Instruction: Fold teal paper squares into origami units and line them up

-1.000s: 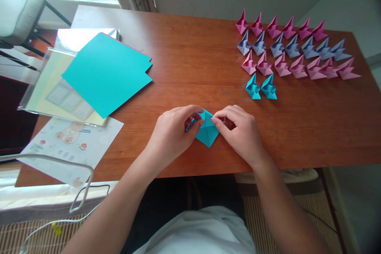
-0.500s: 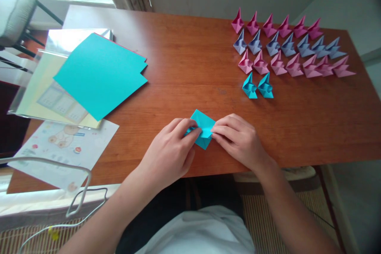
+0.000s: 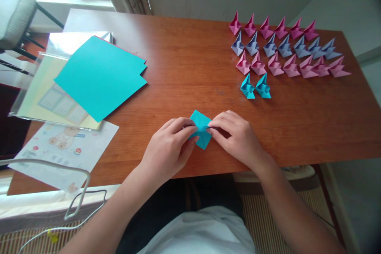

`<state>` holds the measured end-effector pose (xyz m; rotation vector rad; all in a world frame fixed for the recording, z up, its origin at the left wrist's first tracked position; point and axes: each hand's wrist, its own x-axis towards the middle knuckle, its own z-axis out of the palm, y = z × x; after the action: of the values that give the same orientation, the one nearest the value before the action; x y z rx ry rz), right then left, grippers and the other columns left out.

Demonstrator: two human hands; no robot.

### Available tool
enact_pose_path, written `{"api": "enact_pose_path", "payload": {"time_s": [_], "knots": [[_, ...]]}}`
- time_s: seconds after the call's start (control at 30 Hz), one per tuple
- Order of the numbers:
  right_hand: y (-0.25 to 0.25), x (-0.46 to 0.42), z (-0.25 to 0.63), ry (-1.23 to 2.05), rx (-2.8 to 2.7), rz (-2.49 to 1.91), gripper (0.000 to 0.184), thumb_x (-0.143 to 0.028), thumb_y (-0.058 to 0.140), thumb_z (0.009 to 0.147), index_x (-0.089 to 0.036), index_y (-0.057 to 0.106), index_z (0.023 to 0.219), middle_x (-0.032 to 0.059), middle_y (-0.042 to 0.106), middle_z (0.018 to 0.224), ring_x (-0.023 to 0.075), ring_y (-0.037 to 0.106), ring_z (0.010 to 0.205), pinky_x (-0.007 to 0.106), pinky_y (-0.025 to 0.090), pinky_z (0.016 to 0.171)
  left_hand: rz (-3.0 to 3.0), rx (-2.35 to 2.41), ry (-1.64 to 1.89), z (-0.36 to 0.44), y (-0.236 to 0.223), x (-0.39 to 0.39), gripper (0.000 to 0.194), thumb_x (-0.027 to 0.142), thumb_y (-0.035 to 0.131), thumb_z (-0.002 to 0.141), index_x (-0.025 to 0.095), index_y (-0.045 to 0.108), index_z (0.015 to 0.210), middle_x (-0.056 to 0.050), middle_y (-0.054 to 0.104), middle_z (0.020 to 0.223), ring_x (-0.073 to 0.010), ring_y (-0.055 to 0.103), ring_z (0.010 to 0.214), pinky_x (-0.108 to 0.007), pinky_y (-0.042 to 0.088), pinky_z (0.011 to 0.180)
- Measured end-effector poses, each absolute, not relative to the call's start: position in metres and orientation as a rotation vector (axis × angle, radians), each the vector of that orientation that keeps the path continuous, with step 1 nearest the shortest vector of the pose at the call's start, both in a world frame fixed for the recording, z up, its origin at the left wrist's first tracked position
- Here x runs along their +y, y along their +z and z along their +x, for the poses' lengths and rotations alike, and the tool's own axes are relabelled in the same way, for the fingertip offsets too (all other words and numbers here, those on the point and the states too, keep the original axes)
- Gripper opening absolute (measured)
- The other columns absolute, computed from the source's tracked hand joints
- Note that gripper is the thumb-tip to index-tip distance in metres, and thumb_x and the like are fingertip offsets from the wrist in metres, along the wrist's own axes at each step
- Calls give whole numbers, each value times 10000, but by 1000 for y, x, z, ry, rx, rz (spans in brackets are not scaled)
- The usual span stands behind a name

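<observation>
A small folded piece of turquoise origami paper is held between my two hands near the table's front edge. My left hand pinches its left side, thumb and fingers closed on it. On the opposite side, my right hand grips the right edge between thumb and fingertips. Creases run across the paper, and its two side corners are hidden by my fingers. Beyond my right hand stand two finished turquoise origami figures with pointed tips.
Rows of dark pink, lavender and light pink origami figures stand at the back right. Turquoise paper sheets lie on a clear plastic sleeve at left. A printed bear sheet and a curved pale tube are nearer.
My fingers have shifted on the turquoise paper, and its middle now shows more flatly between them. My right hand has moved slightly left. The view has shifted a little.
</observation>
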<state>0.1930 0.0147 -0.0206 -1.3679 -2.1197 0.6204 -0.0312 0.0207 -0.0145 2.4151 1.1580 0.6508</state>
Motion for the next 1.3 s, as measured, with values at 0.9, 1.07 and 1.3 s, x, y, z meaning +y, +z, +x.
{"api": "enact_pose_path", "payload": {"time_s": [0.9,1.07,1.3], "knots": [[-10,49,165,664,-2095,-1642,49,-197,716,895,-223,682,871,14,714,835,189,632,818,314,438,754,2314,1456,717,-19,-19,22,279,168,503,1000,178,624,1251,-102,703,1195,-239,661,1052,-379,560,916],[-14,49,163,648,-2086,-1647,46,-203,705,901,-225,676,874,11,705,818,184,611,795,308,423,726,2357,1442,724,-20,-19,23,243,157,510,1000,160,648,1199,-102,705,1176,-233,651,1032,-369,556,915],[-16,47,161,647,-2024,-1696,63,-191,709,887,-219,666,851,0,686,781,179,595,779,308,418,721,2397,1424,733,-20,-21,22,224,141,523,992,143,673,1158,-102,693,1159,-226,644,1026,-362,559,926]]}}
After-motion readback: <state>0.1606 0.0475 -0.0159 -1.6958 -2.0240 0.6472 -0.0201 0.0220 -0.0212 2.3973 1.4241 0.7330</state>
